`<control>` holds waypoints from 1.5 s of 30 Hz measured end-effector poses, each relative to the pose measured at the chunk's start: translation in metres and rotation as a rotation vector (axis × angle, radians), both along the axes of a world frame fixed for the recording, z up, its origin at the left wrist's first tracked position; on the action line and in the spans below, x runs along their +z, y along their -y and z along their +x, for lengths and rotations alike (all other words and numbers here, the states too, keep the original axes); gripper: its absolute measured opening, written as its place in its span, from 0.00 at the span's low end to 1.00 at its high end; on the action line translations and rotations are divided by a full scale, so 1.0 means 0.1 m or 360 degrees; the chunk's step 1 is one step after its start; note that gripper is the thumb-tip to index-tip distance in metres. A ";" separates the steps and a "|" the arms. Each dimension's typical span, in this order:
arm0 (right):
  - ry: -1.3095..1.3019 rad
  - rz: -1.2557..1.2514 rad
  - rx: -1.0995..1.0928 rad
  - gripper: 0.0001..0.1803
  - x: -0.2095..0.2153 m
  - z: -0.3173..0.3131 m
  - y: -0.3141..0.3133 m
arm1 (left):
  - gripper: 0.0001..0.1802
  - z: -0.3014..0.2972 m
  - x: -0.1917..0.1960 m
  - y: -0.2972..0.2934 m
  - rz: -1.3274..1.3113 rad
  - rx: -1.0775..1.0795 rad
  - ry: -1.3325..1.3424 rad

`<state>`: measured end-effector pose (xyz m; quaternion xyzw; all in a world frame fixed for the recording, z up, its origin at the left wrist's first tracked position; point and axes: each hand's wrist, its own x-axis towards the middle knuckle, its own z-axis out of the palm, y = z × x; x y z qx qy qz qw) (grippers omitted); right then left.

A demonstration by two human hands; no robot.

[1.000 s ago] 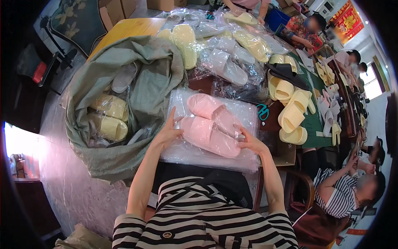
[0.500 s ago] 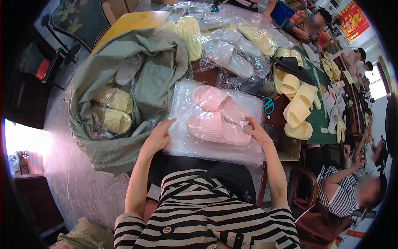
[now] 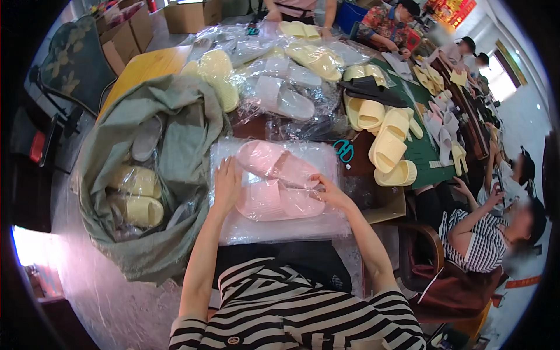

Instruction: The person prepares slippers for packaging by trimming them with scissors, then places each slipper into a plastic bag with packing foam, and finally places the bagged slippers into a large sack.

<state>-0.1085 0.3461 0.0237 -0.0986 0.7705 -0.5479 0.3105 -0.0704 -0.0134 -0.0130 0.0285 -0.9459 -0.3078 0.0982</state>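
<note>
A pair of pink slippers lies side by side on a stack of clear plastic bags, with shiny film over at least part of them. My left hand rests flat at the left end of the pair, its fingers straight and pointing away from me. At the slippers' right end, my right hand has bent fingers and a thumb on the heel of the farther slipper. Whether those fingers also pinch the film cannot be made out.
Left of the stack stands a green woven sack holding bagged yellow slippers. Bagged grey slippers are heaped behind. Teal scissors, loose yellow slippers and a black slipper lie right. Other people sit along the table.
My left hand has slid forward from the stack's left edge to lie flat by the slippers. My right fingers stay at the heels, now more bent. The view has shifted.
</note>
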 end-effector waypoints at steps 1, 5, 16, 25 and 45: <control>0.0032 -0.0122 -0.0038 0.29 -0.02 0.02 0.02 | 0.29 0.02 -0.17 0.07 0.0153 -0.0032 0.0046; 0.0028 -0.0317 -0.0212 0.24 -0.01 0.11 -0.19 | 0.32 0.04 -0.16 -0.08 -0.0063 -0.0073 0.0035; -0.0498 -0.0038 -0.0842 0.19 0.67 0.78 -1.59 | 0.37 0.13 -0.07 -0.12 -0.0466 -0.0115 -0.0095; -0.0803 -0.0275 -0.1083 0.15 1.60 0.89 -1.56 | 0.39 0.17 -0.02 -0.12 -0.0454 -0.0148 -0.0138; -0.0201 -0.0423 -0.0234 0.15 0.73 -0.06 0.19 | 0.30 0.09 -0.31 0.01 -0.0512 -0.0105 -0.0420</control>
